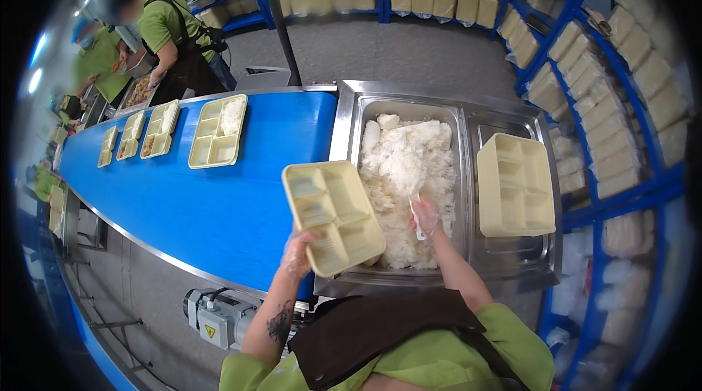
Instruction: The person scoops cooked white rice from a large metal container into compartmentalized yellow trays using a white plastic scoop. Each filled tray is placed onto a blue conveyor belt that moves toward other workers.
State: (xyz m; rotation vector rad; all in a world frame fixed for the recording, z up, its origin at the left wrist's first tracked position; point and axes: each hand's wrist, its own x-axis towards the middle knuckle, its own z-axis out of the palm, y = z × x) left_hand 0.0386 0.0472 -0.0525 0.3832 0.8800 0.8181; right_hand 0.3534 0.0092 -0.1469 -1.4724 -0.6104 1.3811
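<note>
Tray (333, 215) gripped level in left hand (298, 256) beside rice (406, 172) for filling, right hand (425, 215) clutching scoop (417, 221).

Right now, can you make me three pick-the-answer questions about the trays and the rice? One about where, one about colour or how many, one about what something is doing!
1. Where is the stack of empty trays?
A. In the steel well right of the rice pan
B. On the floor
C. On the blue shelves

2. What colour is the conveyor belt?
A. Red
B. Blue
C. Green

3. What is the tray in the left hand like?
A. Full of rice
B. Broken in half
C. Empty, held tilted

Answers: 1 A, the stack sits in the steel well beside the rice pan. 2 B, the belt under the filled trays is blue. 3 C, its compartments are bare, while the right hand holds a white scoop in the rice.
</note>
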